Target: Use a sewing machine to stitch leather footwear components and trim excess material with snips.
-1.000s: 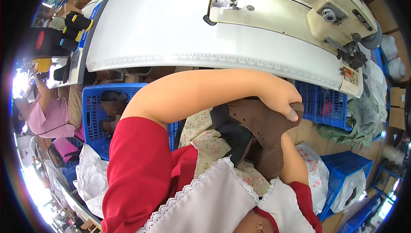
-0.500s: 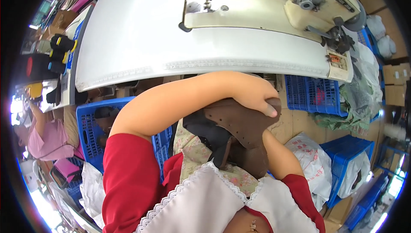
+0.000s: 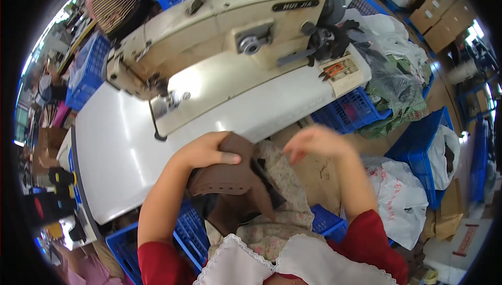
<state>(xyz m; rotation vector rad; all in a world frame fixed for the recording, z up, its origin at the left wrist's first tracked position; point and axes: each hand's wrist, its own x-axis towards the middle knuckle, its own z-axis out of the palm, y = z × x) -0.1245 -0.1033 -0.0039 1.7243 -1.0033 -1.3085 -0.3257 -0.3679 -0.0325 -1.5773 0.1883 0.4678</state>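
The sewing machine (image 3: 235,49) stands on the table (image 3: 115,159). In front of it, at the table's near edge, the left hand (image 3: 206,151) grips a leather piece (image 3: 230,177); the right hand (image 3: 314,141) hovers just right. Crates (image 3: 355,109) sit right of the machine.

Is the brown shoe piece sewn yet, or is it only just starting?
Only starting, it seems. The left hand holds the brown leather piece at the table edge, over the lap. The right hand is blurred and holds nothing. Nothing lies under the sewing machine needle, so stitching this piece looks not yet begun.
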